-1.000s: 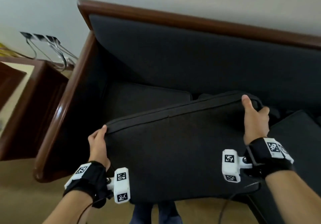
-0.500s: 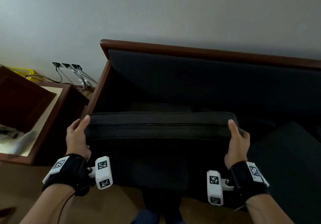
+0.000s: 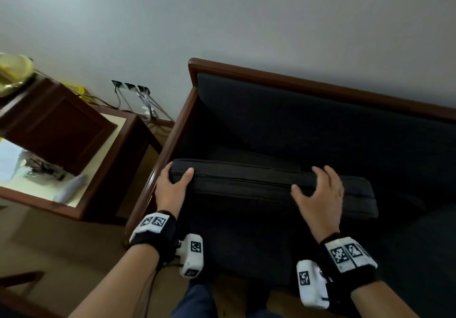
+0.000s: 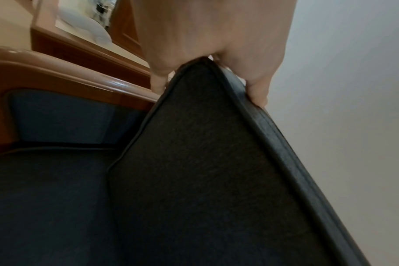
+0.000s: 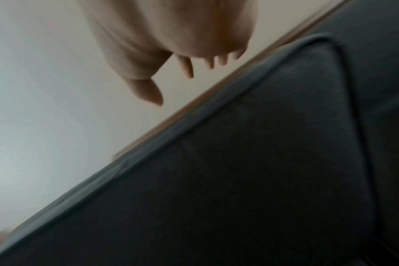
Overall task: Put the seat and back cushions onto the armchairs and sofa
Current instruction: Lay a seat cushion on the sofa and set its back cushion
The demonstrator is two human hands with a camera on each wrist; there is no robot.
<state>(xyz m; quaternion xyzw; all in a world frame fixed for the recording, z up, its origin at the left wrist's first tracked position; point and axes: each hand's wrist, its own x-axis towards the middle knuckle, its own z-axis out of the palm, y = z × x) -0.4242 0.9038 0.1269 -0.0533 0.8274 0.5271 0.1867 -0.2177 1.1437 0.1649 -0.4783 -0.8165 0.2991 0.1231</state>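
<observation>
A dark back cushion (image 3: 271,189) stands on its long edge on the left seat of the dark sofa (image 3: 308,125), close to the wooden armrest (image 3: 160,164). My left hand (image 3: 176,179) grips its top left corner, thumb on the near face. In the left wrist view the fingers and thumb of my left hand (image 4: 212,45) pinch that corner of the cushion (image 4: 205,171) above a seat cushion (image 4: 46,207). My right hand (image 3: 315,189) hovers at the top edge, fingers spread. The right wrist view shows my right hand (image 5: 178,72) clear of the cushion (image 5: 239,180).
A wooden side table (image 3: 81,209) with a light top and a dark wooden box (image 3: 56,125) stands left of the sofa. Wall sockets (image 3: 130,87) with cables sit behind it. Another dark cushion (image 3: 419,256) lies at the right. Tan floor is below.
The cushion has swung from a tilted, face-up hold to standing on edge nearer the left armrest. My right hand has let go of its right corner and spread over the top edge.
</observation>
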